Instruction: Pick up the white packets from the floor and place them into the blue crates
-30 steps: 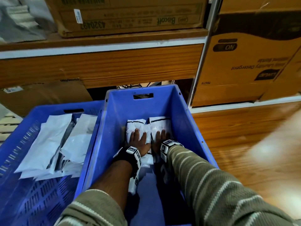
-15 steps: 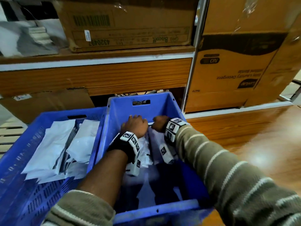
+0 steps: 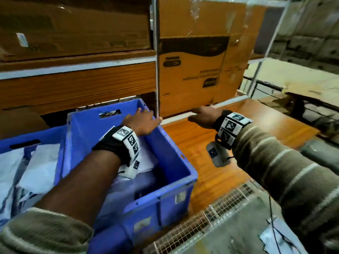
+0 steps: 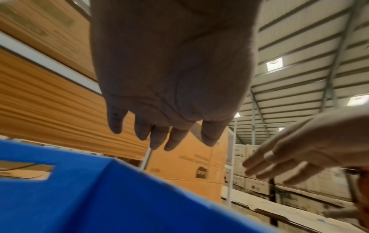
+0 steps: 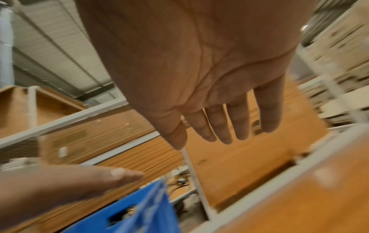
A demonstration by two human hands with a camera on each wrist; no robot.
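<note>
Hands (image 3: 143, 121) empty, flat white packets (image 3: 39, 167) in blue crates (image 3: 170, 162)

Wood shelving (image 3: 77, 88) w/ cardboard boxes (image 3: 190, 74)

Both arms wear an olive knit sweater (image 3: 286, 173) with thin pale stripes; the left sleeve (image 3: 45, 230) is pushed up. Each wrist carries a black strap (image 3: 111, 145) with white blocks (image 3: 231, 127) printed with black-and-white square markers

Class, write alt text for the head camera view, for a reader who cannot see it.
Two empty hands with relaxed fingers hover: the left hand above a blue crate holding white packets, the right hand above a wooden shelf. Cardboard boxes stand behind.
</note>
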